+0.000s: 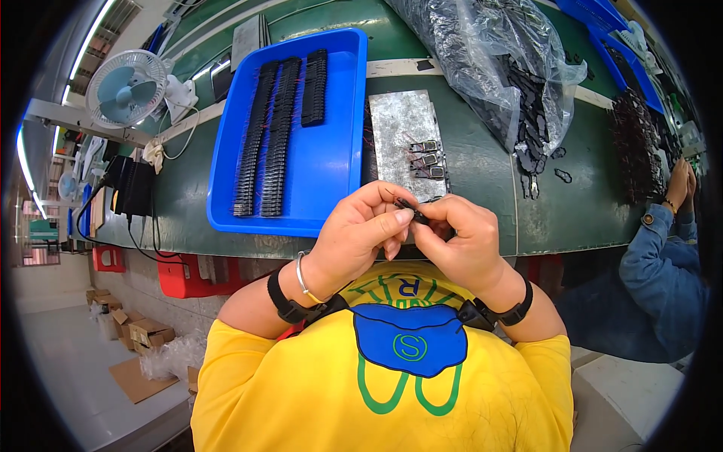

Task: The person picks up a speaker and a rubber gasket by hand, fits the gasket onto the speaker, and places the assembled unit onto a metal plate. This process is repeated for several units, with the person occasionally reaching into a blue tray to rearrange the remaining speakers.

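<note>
Between the fingertips of both hands is a small black plastic part (410, 210), just over the near end of a grey metal plate (392, 124). My left hand (363, 224) pinches it from the left, thumb on top. From the other side my right hand (461, 230) grips it with thumb and forefinger. Fingers cover most of the part, so its exact kind is hidden. Several small rectangular components (428, 160) with thin wires lie along the plate's right side. Left of my hands, a blue tray (325, 166) holds long rows of black parts (280, 128).
A clear plastic bag (482, 56) spills black pieces (532, 139) across the green table (482, 151). A white fan (126, 89) and a black power adapter (132, 184) are at the left. At the far right, another person's hand (680, 183) works beside a dark pile of wired parts (636, 143).
</note>
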Demonstrator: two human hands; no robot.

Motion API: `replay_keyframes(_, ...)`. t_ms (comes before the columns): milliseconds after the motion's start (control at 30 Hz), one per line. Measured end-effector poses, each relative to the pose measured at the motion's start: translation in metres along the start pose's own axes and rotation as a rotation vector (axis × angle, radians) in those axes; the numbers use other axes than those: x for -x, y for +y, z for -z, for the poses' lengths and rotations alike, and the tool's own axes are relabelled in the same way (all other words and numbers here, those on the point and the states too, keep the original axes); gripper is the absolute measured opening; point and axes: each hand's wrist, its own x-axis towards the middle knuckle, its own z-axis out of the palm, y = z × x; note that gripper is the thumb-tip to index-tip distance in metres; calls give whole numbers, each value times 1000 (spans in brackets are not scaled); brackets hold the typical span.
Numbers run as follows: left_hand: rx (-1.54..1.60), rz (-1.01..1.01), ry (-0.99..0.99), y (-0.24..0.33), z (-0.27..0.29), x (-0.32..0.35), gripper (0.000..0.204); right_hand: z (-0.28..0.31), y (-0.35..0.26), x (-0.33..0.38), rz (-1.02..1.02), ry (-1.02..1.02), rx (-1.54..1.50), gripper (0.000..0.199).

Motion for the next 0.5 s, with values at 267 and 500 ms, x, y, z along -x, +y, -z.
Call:
replay_keyframes(267, 12, -14, -17, -1, 1, 0, 17, -2, 2, -1, 130, 11, 79, 14)
replay_keyframes(500, 7, -34, 13, 0, -1, 1, 16, -6, 4, -3, 282, 49, 172, 16)
